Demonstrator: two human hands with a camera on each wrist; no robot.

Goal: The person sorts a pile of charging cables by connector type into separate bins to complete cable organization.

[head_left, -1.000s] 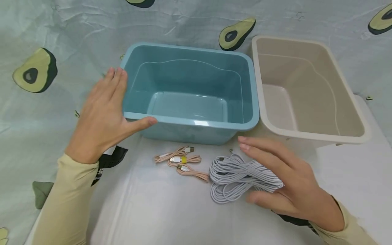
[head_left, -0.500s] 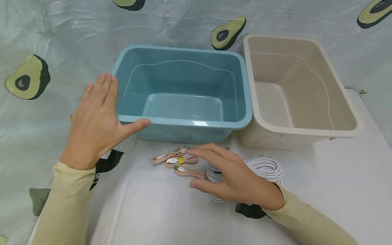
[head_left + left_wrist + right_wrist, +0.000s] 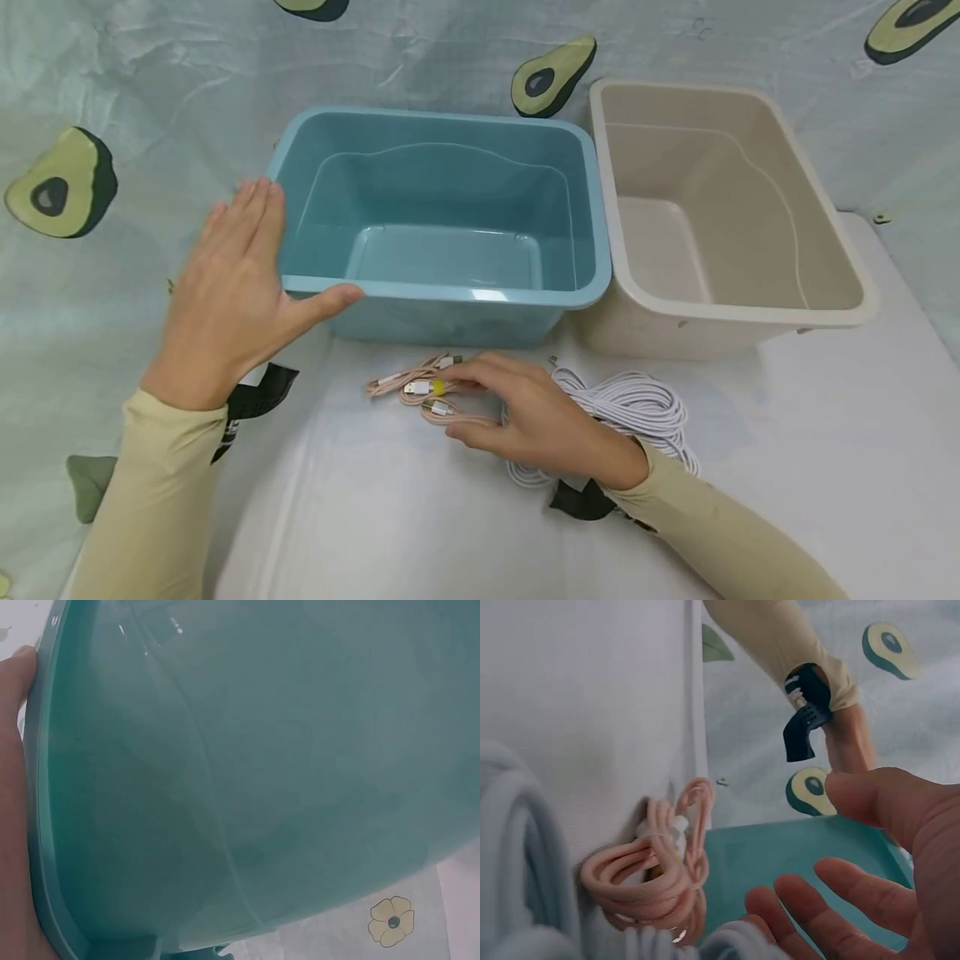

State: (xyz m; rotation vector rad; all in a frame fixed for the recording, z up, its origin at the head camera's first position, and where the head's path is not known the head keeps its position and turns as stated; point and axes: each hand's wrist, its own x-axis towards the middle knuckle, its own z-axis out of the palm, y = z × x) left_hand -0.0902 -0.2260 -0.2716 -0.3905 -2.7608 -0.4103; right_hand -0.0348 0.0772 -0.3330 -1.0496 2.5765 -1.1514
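over the head feed, at far left, i have the left hand [image 3: 228, 300] flat along the side of the sea-blue rectangular plastic bin [image 3: 450, 293], thumb stretched across its front rim; it clasps nothing, and i judge it is there to steady the bin. just in front, on the glossy white covering [image 3: 405, 525], lie the pale pink corded usb cables [image 3: 641, 904], looped into short bundles, one banded with a small yellow strap [image 3: 438, 387], presumably against tangling. the right hand [image 3: 536, 412] arches over them, thumb and fingers apart, grasping nothing i can see. it partly hides the large coil of white round cord [image 3: 637, 404], close enough to snag, i'd say. rightmost, the deep beige plastic bin [image 3: 750, 312] stands snug beside the blue one.
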